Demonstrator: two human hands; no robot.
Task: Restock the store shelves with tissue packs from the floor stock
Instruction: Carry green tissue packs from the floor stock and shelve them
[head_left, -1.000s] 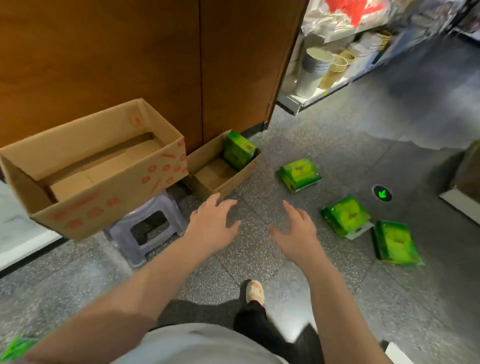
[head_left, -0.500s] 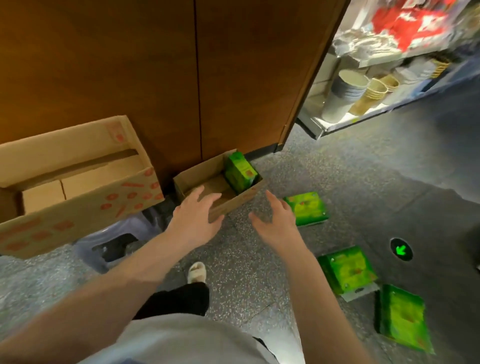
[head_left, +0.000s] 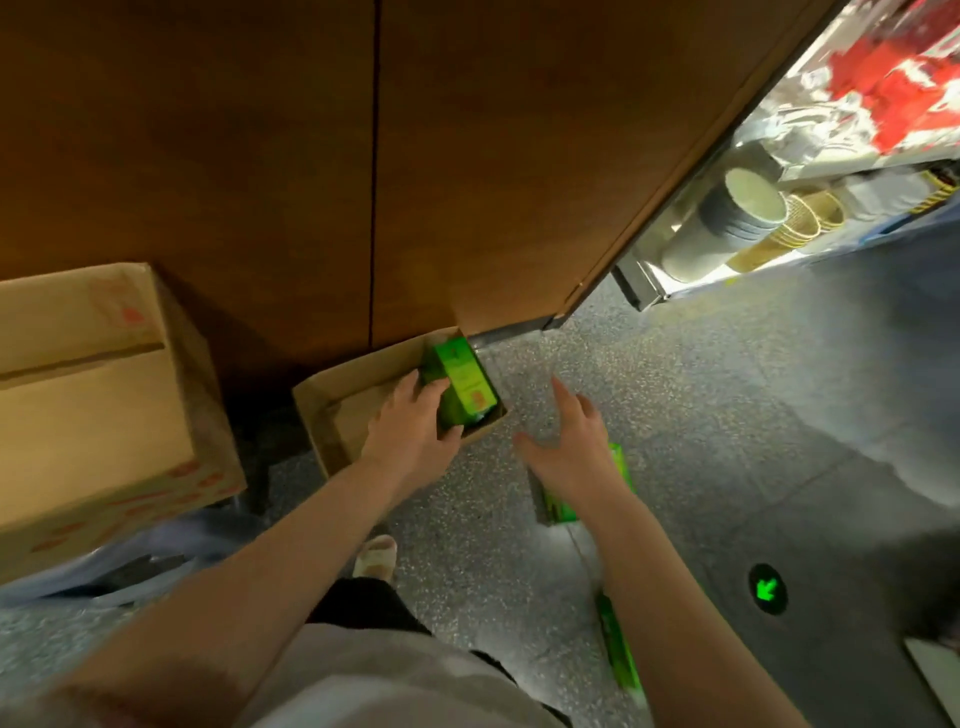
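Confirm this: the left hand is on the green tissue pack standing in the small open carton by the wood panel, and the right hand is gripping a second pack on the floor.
One part is wrong. The head view shows the right hand open, fingers spread, hovering above the floor pack and gripping nothing. The rest holds: the left hand is on the green tissue pack in the small open carton.

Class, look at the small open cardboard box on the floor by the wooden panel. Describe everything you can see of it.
The small cardboard box is plain brown, open-topped and shallow, sitting on the speckled floor against the wooden panel. One green tissue pack stands at its right end. The left hand reaches inside, fingers on that pack.
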